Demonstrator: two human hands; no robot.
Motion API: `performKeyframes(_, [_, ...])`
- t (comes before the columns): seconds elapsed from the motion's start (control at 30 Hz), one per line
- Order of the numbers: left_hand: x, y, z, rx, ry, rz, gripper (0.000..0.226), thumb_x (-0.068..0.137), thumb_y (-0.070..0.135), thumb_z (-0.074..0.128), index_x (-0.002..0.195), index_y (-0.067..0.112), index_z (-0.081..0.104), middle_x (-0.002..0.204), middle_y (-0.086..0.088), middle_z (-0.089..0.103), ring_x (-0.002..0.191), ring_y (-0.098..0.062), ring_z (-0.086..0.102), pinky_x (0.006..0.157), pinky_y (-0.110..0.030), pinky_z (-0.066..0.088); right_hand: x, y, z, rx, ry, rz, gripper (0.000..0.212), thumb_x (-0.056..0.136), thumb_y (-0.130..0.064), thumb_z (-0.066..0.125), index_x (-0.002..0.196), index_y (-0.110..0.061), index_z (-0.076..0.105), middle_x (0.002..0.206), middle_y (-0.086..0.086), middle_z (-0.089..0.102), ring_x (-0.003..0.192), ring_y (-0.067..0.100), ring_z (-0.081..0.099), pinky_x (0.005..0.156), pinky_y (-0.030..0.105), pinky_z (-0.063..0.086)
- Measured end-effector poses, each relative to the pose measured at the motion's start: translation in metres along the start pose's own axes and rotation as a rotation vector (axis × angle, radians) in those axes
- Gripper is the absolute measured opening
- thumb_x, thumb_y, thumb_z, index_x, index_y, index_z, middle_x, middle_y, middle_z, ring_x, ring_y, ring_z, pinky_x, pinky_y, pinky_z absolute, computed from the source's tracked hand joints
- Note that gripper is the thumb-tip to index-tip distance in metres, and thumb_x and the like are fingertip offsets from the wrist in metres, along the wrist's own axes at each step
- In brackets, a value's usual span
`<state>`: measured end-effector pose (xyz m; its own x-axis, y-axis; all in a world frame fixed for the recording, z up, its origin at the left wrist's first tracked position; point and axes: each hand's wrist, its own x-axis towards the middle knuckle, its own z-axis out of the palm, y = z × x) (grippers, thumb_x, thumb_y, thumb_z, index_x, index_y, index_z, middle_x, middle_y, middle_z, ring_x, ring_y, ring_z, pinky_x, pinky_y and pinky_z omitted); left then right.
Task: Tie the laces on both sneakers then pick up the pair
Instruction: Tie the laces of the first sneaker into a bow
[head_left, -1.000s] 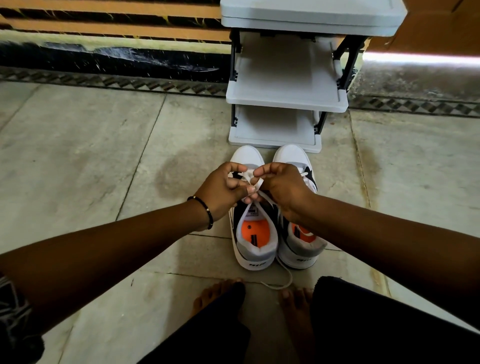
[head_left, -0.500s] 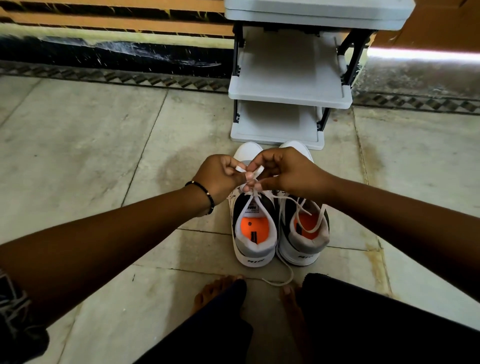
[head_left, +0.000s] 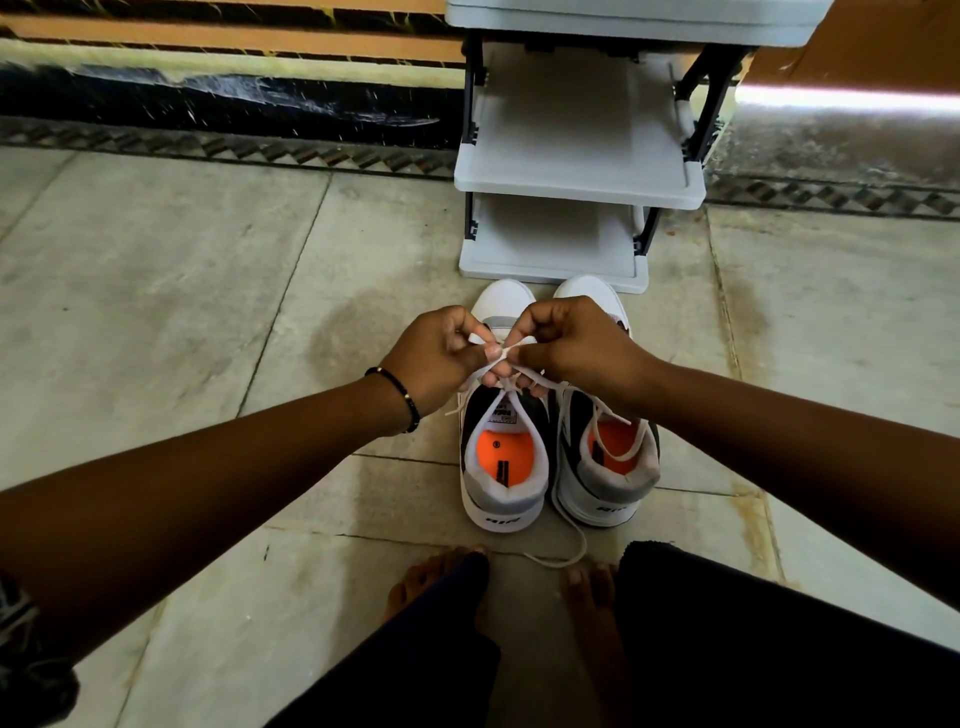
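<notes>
Two white, grey and black sneakers with orange insoles stand side by side on the floor, heels toward me. Over the left sneaker (head_left: 503, 467) my left hand (head_left: 436, 358) and my right hand (head_left: 571, 343) meet, each pinching a strand of its white lace (head_left: 511, 348), which crosses between my fingertips above the tongue. The right sneaker (head_left: 605, 467) has a loose lace (head_left: 615, 452) lying across its opening and trailing onto the floor behind the heel. My hands hide both shoes' lacing.
A grey plastic shoe rack (head_left: 576, 182) with open shelves stands just beyond the toes, against the wall. My bare feet (head_left: 431, 577) and dark trouser legs are right behind the heels. Tiled floor (head_left: 156, 291) stretches to the left and right.
Both hands have shifted slightly toward the toes and reworked their pinch on the left sneaker's lace. My right forearm has lifted off the right sneaker, uncovering its opening.
</notes>
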<state>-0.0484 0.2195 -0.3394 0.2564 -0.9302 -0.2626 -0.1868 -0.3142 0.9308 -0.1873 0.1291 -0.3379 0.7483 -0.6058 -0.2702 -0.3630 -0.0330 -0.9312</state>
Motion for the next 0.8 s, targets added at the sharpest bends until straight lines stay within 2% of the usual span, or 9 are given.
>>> performKeyframes(0.1, [0.000,0.000,-0.002,0.016,0.006,0.032,0.019,0.086,0.004,0.057,0.075,0.017,0.051,0.047,0.009,0.065,0.044,0.003,0.062,0.042,-0.007,0.043,-0.002,0.001,-0.001,-0.059,-0.092,-0.032,0.016,0.086,-0.006,0.059,0.097,-0.008,0.070,0.080,0.010,0.073,0.068,0.018,0.066,0.065,0.036,0.055])
performKeyframes(0.2, [-0.002,0.000,0.001,-0.002,-0.002,0.047,0.011,0.086,0.002,0.057,0.083,0.011,0.052,0.058,0.004,0.066,0.046,0.003,0.062,0.045,-0.005,0.042,-0.002,0.002,0.000,-0.093,-0.037,-0.083,0.015,0.087,-0.007,0.059,0.094,-0.010,0.073,0.075,0.003,0.072,0.061,0.008,0.063,0.060,0.024,0.053])
performKeyframes(0.27, [-0.004,-0.001,0.002,-0.018,-0.020,0.051,0.012,0.085,0.000,0.058,0.093,0.007,0.051,0.067,-0.003,0.067,0.049,0.003,0.063,0.048,-0.005,0.043,-0.001,0.003,0.001,-0.086,0.030,-0.087,0.014,0.084,-0.005,0.062,0.084,-0.014,0.073,0.072,0.004,0.071,0.064,0.012,0.064,0.062,0.024,0.053])
performKeyframes(0.3, [-0.004,-0.002,0.002,-0.020,-0.035,0.060,0.017,0.084,-0.001,0.059,0.094,0.009,0.050,0.071,-0.003,0.067,0.052,0.003,0.064,0.051,-0.005,0.044,0.000,0.004,0.001,-0.067,0.046,-0.078,0.015,0.083,-0.004,0.064,0.079,-0.016,0.072,0.068,0.002,0.070,0.064,0.012,0.064,0.063,0.024,0.053])
performKeyframes(0.4, [-0.004,-0.005,0.000,-0.026,-0.067,0.057,0.027,0.080,-0.001,0.063,0.090,0.021,0.050,0.070,0.004,0.070,0.059,0.004,0.066,0.057,-0.005,0.045,0.001,0.004,0.001,-0.030,0.055,-0.061,0.016,0.080,-0.002,0.066,0.073,-0.016,0.071,0.054,-0.011,0.067,0.051,-0.001,0.058,0.054,0.012,0.047])
performKeyframes(0.53, [-0.002,-0.003,-0.003,-0.039,-0.113,0.003,0.015,0.088,-0.001,0.053,0.094,0.013,0.051,0.068,0.005,0.068,0.058,0.007,0.065,0.051,-0.003,0.044,0.002,0.000,-0.002,-0.220,0.089,-0.150,0.008,0.079,-0.005,0.068,0.082,-0.010,0.074,0.066,-0.013,0.064,0.057,-0.009,0.058,0.062,0.007,0.044])
performKeyframes(0.63, [0.002,0.003,-0.006,-0.039,-0.143,-0.099,0.012,0.089,0.003,0.052,0.099,0.010,0.051,0.073,0.001,0.065,0.056,0.007,0.064,0.051,-0.010,0.046,0.002,-0.004,-0.006,-0.544,0.063,-0.359,0.012,0.080,-0.005,0.066,0.086,-0.010,0.074,0.075,-0.006,0.068,0.062,-0.003,0.057,0.063,0.008,0.041])
performKeyframes(0.73, [0.006,0.001,-0.006,-0.033,-0.134,-0.169,0.008,0.088,0.015,0.056,0.089,0.023,0.053,0.080,0.003,0.063,0.072,-0.004,0.060,0.063,-0.022,0.045,0.001,-0.003,-0.009,-0.813,-0.001,-0.543,0.015,0.079,-0.007,0.061,0.086,-0.007,0.074,0.077,0.009,0.072,0.071,0.022,0.065,0.065,0.029,0.050])
performKeyframes(0.8, [0.006,-0.002,-0.005,-0.066,-0.127,-0.171,0.014,0.086,0.015,0.060,0.092,0.024,0.051,0.080,0.004,0.063,0.075,-0.007,0.058,0.066,-0.023,0.046,0.000,-0.006,-0.009,-0.880,-0.021,-0.590,0.016,0.078,-0.010,0.060,0.086,-0.008,0.074,0.076,0.011,0.071,0.073,0.029,0.066,0.065,0.033,0.052])
